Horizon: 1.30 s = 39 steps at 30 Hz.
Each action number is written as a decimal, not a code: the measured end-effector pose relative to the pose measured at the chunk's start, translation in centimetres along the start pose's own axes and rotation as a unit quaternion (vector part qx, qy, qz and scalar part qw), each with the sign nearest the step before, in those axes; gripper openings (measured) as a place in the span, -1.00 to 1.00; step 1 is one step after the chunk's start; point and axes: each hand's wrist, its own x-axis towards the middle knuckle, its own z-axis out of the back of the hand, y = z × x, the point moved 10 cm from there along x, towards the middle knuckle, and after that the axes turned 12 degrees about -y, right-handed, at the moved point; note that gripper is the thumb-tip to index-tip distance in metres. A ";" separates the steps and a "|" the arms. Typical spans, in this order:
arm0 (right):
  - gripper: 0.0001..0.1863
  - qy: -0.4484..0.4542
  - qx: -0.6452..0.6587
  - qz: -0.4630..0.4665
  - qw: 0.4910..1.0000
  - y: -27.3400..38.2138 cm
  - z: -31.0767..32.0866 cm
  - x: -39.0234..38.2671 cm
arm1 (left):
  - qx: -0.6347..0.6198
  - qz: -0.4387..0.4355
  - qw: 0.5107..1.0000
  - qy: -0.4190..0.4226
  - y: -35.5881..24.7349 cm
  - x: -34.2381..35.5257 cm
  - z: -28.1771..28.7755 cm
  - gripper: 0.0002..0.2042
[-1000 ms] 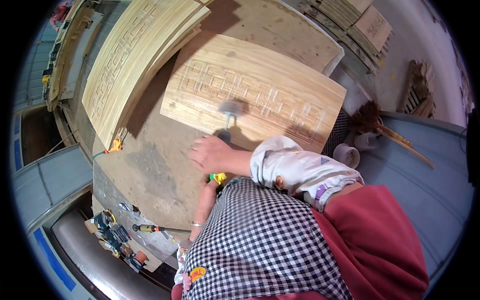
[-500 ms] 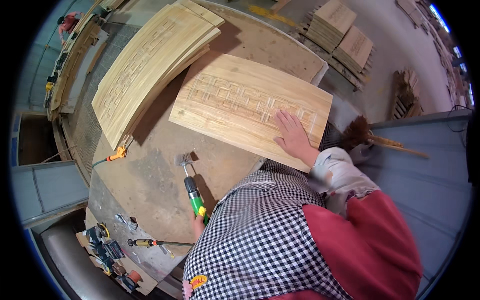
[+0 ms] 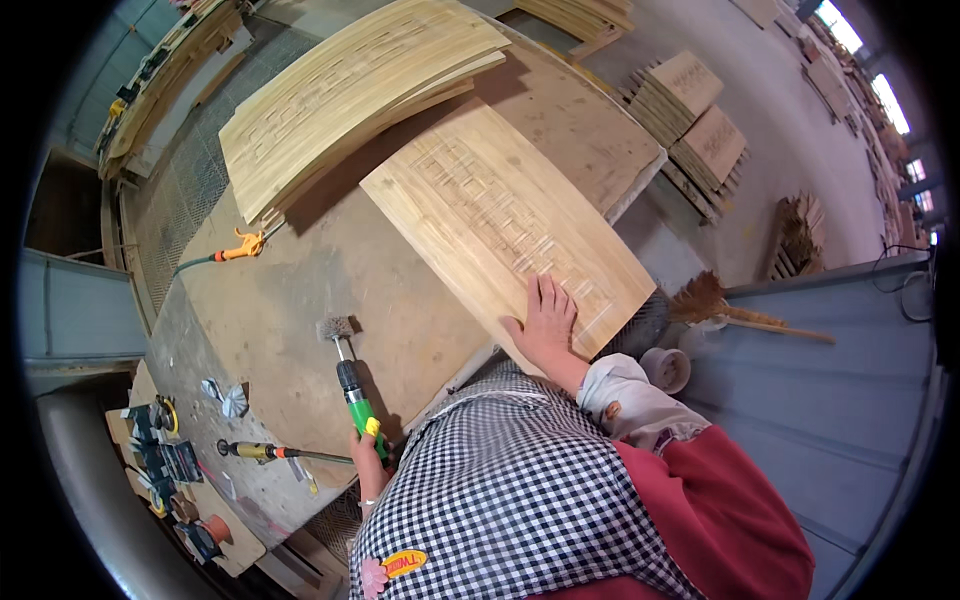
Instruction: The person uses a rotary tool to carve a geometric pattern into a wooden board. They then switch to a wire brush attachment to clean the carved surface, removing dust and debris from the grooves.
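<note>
A carved wooden panel [image 3: 450, 210] lies aslant on the worktable [image 3: 290, 370]. My right hand [image 3: 548, 318] rests flat on the panel's near right end, fingers stretched over the carving. Low at the left, my left hand [image 3: 368, 458] is wrapped round the handle of a green power drill [image 3: 358, 408], partly hidden by my apron. A round grey wire brush [image 3: 336, 328] is fitted in the drill's chuck, just above the tabletop and apart from the panel. Behind lies a stack of similar carved panels [image 3: 350, 85].
An orange air blow gun [image 3: 240, 246] on a hose lies left of the stack. Near the table's left edge are a yellowish air tool [image 3: 250, 451] and a crumpled cloth [image 3: 225, 398]. Sanders [image 3: 165, 460] sit on a lower shelf. A brush broom [image 3: 700, 298] and stacked boards [image 3: 705, 140] stand right.
The panel has turned clockwise, its right end now nearer me, with my right hand still flat on it. My left hand still holds the drill. The view has shifted somewhat.
</note>
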 end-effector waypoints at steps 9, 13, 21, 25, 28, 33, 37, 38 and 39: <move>-0.12 0.015 -0.091 -0.243 0.966 -22.8 2.4 3.1 | -0.027 -0.016 0.998 0.059 2.5 4.0 1.2 -0.79; -0.16 0.040 -0.088 -0.310 0.946 -21.7 1.6 -0.4 | -0.025 -0.019 0.997 0.066 1.7 3.1 1.8 -0.78; -0.18 0.237 0.172 -0.418 0.860 -7.9 -8.8 -18.8 | -0.058 -0.031 0.996 0.066 1.5 3.4 1.5 -0.76; -0.55 0.569 0.227 -0.074 0.787 2.7 -11.2 -20.1 | -0.105 -0.019 0.992 0.064 2.2 4.2 1.6 -0.76; -0.67 0.350 0.126 0.204 0.906 8.5 -3.0 -10.7 | -0.158 0.011 0.984 0.083 3.0 4.9 2.7 -0.77; 0.17 0.190 0.116 0.423 0.878 10.1 0.4 0.1 | -0.195 0.036 0.974 0.107 3.3 4.7 2.4 -0.71; 0.50 0.258 0.054 0.501 0.825 9.0 -2.1 3.4 | -0.193 0.033 0.975 0.105 3.5 5.2 2.3 -0.69; 0.51 0.274 0.032 0.521 0.808 9.3 -2.3 3.5 | -0.192 0.032 0.975 0.109 3.5 5.1 2.4 -0.70; 0.51 0.290 0.008 0.541 0.790 9.6 -2.1 3.6 | -0.191 0.031 0.976 0.104 3.6 5.1 2.7 -0.71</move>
